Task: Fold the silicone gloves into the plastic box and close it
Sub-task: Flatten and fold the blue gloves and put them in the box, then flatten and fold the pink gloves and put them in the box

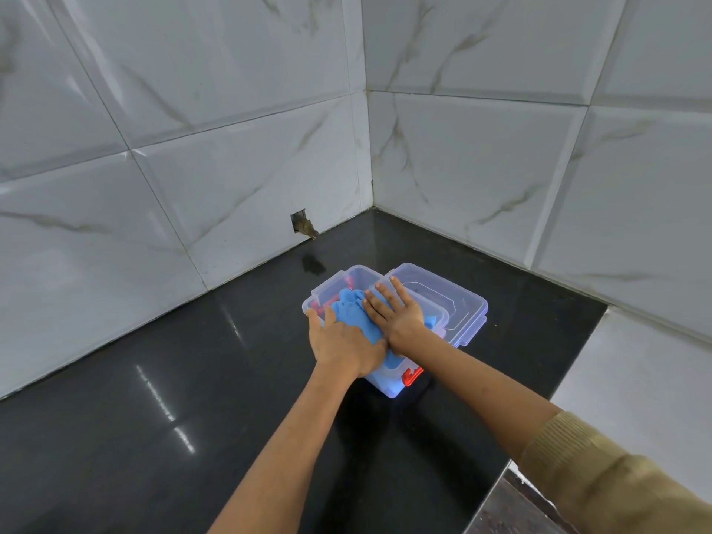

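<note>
A clear plastic box (385,387) with an orange-red latch (411,375) stands on the black countertop. Blue silicone gloves (348,308) lie bunched in the top of the box, with something red (321,302) beneath them at the far left side. My left hand (343,346) lies over the near end of the gloves, thumb at the box's left rim. My right hand (395,312) rests flat, fingers spread, on the gloves. The clear lid (458,302) lies beside the box on the right, partly under my right hand.
The black glossy countertop (192,379) runs into a corner of white marbled wall tiles (231,167). A small hole in the tile (302,225) sits just above the counter behind the box. The counter's right edge meets a tiled ledge (635,379).
</note>
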Tool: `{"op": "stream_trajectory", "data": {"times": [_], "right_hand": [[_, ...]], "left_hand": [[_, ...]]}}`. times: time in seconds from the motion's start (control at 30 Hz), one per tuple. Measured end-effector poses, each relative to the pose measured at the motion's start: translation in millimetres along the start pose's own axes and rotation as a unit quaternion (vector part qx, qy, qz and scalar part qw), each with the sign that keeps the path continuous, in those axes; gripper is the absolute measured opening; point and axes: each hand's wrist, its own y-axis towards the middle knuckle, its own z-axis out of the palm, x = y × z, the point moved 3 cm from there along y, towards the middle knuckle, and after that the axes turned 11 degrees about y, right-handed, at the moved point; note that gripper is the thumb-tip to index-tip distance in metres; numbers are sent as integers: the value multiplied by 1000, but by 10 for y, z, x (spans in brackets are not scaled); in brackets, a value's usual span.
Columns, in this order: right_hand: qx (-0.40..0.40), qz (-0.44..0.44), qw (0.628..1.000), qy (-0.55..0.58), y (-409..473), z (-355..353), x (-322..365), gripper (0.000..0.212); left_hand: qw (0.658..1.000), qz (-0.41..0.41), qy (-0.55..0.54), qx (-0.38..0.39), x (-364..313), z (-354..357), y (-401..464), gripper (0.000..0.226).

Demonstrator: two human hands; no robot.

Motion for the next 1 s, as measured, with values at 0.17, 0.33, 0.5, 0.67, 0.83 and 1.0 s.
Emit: {"op": "stream_trajectory", "data": {"times": [0.17,0.33,0.5,0.67,0.83,1.0], "right_hand": [[-70,-32,991,106,-17,-6,-5,73],[-215,-59,937,270,-62,-211,-21,56],[-288,-25,866,408,-237,-466,106,50],[-297,-44,699,648,-510,-749,400,44],[-299,-83,654,690,-639,-834,900,41],[-221,-166,648,709,-687,-782,1579,40]], "left_hand": [[1000,-5,-4,-24,33,76,-32,56],[975,-24,-182,-127,72,169,-184,57],[934,-69,-290,-197,174,95,-366,55],[891,-127,-340,-272,594,-2,-616,50],[872,-195,-328,-306,1044,110,-1006,49],[867,-276,-301,-284,1454,342,-1415,48]]}}
